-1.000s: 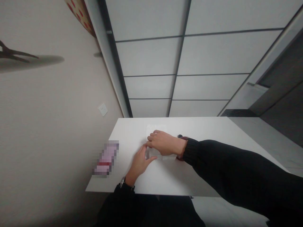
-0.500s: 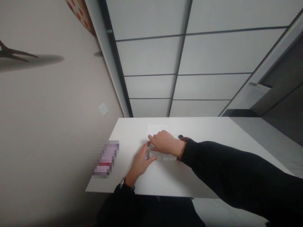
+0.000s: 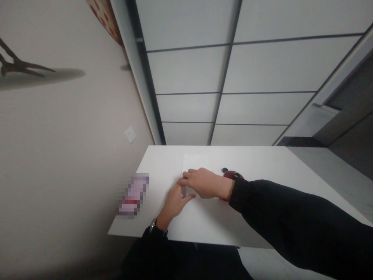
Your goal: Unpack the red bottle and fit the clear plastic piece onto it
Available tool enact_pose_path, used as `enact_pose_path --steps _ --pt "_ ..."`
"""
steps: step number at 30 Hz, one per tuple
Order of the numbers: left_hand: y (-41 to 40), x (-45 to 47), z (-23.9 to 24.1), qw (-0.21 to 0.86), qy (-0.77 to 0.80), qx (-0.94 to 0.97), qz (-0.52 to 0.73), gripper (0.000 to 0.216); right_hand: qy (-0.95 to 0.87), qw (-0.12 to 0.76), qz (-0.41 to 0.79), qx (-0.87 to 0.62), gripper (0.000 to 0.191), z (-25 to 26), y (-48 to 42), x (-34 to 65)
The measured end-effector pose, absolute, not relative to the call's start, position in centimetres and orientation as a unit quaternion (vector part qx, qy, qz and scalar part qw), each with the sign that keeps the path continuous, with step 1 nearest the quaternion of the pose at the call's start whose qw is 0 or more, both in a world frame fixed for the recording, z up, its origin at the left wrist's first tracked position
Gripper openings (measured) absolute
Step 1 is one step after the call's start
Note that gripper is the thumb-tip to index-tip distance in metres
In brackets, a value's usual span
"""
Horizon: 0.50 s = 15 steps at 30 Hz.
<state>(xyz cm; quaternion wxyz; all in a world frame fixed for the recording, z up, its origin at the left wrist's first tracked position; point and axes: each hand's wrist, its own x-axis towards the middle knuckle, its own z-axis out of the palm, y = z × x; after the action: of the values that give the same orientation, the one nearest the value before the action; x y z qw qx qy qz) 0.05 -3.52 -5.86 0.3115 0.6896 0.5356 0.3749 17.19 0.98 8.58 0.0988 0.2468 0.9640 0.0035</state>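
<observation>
My left hand rests at the middle of the white table. Its thumb and fingers curve around the left end of a clear, see-through piece, which looks like plastic. Over that piece lies my right hand, its fingers bent and their tips meeting the left fingertips. Whatever the right fingers pinch is hidden. A thin whitish sheet lies flat just beyond the hands. Behind the right wrist, a dark red rounded object is partly covered by the sleeve.
Beside the red object is a small black round thing. A blurred-out pinkish item lies on the table's left side. The wall with a socket borders the left, and panelled sliding doors stand behind the table.
My right hand has drawn slightly nearer to me, covering more of the clear piece and showing more of the red object. The left hand keeps its place. The view has shifted slightly.
</observation>
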Motion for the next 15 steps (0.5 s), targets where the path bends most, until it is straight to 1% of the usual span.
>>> enact_pose_path --steps 1,3,6,9,11,13,15 --pt "-3.5 0.1 -5.8 0.312 0.535 0.689 0.376 0.05 0.961 0.095 0.008 0.261 0.038 8.5 0.9 17.2" --pt "-3.6 0.1 -5.8 0.314 0.533 0.69 0.377 0.057 0.953 0.094 0.017 0.289 0.032 8.2 0.8 17.1" --pt "-3.6 0.1 -5.9 0.315 0.532 0.689 0.379 0.058 0.954 0.096 0.018 0.284 0.022 7.8 0.9 17.1" --pt "-3.6 0.1 -5.9 0.314 0.532 0.689 0.38 0.056 0.964 0.089 0.012 0.249 0.03 7.9 0.9 17.5" --pt "-3.6 0.1 -5.9 0.313 0.532 0.69 0.378 0.054 0.969 0.081 0.008 0.235 0.032 8.1 0.9 17.9" --pt "-3.6 0.0 -6.0 0.313 0.533 0.691 0.375 0.05 0.97 0.073 0.001 0.233 0.034 8.2 0.9 18.3" --pt "-3.6 0.0 -6.0 0.314 0.533 0.692 0.373 0.052 0.966 0.066 -0.001 0.25 0.037 8.1 0.9 18.4"
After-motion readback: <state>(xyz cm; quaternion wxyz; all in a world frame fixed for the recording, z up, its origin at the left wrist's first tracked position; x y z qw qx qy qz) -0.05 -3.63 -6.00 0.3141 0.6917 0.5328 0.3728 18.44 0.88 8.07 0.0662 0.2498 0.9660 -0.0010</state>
